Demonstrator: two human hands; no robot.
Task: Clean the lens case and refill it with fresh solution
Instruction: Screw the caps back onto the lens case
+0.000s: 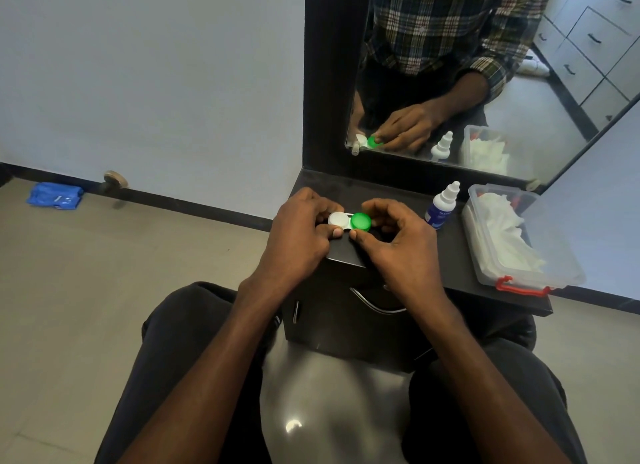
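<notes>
A small lens case with one white cap and one green cap sits just above the black counter, held between both hands. My left hand grips the white-capped side, thumb under the front edge. The fingers and thumb of my right hand curl round the green cap. A white solution bottle with a blue label stands upright on the counter, to the right of my right hand and apart from it.
A clear plastic box with red clips holds white tissues at the counter's right end. A mirror on the wall behind reflects the hands and the bottle. A blue packet lies on the floor at the far left. My knees flank the cabinet.
</notes>
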